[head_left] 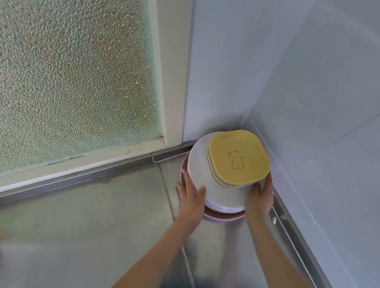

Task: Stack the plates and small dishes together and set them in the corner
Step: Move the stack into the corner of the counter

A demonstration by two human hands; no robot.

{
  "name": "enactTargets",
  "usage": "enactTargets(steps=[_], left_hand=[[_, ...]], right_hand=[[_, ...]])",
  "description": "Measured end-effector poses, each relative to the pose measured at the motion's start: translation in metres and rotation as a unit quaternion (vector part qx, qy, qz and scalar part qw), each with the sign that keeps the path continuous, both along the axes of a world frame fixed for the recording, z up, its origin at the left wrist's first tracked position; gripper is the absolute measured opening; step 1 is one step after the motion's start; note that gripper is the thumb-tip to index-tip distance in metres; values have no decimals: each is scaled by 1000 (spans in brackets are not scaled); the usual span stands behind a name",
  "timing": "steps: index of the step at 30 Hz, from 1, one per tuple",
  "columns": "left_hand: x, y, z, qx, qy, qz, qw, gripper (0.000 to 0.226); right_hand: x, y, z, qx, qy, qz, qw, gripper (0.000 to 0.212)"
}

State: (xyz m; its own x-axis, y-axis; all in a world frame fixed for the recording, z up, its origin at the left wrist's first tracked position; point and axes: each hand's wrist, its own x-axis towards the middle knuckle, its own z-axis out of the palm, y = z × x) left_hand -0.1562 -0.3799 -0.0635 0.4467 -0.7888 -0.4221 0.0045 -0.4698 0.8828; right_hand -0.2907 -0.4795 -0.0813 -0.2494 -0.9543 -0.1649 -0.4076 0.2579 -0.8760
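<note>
Hands first: our left hand [191, 196] and right hand [260, 198] curl a grip round opposite sides of the stack [219, 190], yellow dish [238, 158] on top, already in the table's [92, 204] far-right corner, so we should release gently, keeping it level.

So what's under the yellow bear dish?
Under the yellow dish sit more small dishes, only edges showing. Below those are white plates, then a pink plate at the bottom. Their middles are covered.
</note>
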Motion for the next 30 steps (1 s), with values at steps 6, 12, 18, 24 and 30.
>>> enactTargets(steps=[6,12,18,24,30], left_hand=[[16,-10,-1,-19,-109,-5,994,79],[21,-18,1,-47,-60,4,997,78],[25,-19,5,-64,-27,-3,998,82],[37,-34,3,-35,-73,-2,997,54],[37,-35,2,-14,-102,-22,994,54]], right_hand=[[-4,-24,19,-9,-47,37,998,35],[-9,-26,22,9,-28,77,997,34],[-6,-22,21,-25,-50,67,996,35],[-9,-25,13,-16,-39,65,997,35],[-11,-29,10,-5,-40,56,998,38]])
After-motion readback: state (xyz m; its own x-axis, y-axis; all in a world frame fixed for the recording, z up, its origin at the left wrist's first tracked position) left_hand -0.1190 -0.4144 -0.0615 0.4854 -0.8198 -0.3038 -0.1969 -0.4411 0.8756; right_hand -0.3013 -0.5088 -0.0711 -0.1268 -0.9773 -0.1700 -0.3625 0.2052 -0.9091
